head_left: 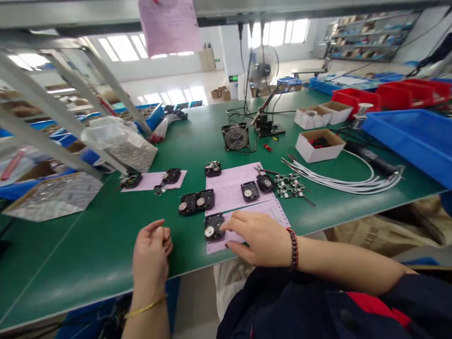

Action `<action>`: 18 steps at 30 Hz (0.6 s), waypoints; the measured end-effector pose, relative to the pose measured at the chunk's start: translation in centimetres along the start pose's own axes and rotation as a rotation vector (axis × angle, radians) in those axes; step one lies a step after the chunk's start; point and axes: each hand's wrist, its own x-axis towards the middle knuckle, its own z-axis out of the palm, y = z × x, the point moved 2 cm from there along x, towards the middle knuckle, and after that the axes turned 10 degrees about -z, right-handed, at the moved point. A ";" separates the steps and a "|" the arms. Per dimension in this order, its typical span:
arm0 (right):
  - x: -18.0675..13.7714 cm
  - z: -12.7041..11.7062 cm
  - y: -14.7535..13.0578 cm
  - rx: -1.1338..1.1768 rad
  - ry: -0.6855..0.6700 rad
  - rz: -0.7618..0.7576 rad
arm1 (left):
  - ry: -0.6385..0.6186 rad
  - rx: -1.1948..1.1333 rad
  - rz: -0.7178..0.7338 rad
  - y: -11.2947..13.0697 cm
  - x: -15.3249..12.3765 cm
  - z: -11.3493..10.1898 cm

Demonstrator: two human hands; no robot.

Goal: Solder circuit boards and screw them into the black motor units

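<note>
My right hand (259, 238) reaches over the pink sheet (226, 195) near the table's front edge. Its fingertips touch the right side of a square black housing with a round metal disc (213, 227); thumb and forefinger are apart. Left of it, my left hand (152, 245) is closed with its fingers curled in, and whatever might be inside is hidden. Just beyond lie two joined black housings with metal discs (196, 202). Farther up the paper are another black housing (250, 190), a round black part (264, 182) and a small black unit (213, 168).
Small green circuit boards (289, 185) and a bundle of white cables (346, 183) lie to the right. Behind are a white box of red and black parts (319, 145), a small fan (236, 137) and a blue bin (413, 141). More black units (171, 176) lie left.
</note>
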 end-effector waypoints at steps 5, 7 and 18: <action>-5.1 -4.1 4.3 -0.029 0.219 0.261 | 0.145 1.113 0.289 0.9 1.5 0.6; -7.9 -5.5 5.8 -0.055 0.320 0.349 | 0.094 1.244 0.359 0.7 0.9 1.1; -20.6 -6.9 13.4 -0.080 0.496 0.843 | 0.086 1.235 0.518 0.0 0.3 -1.5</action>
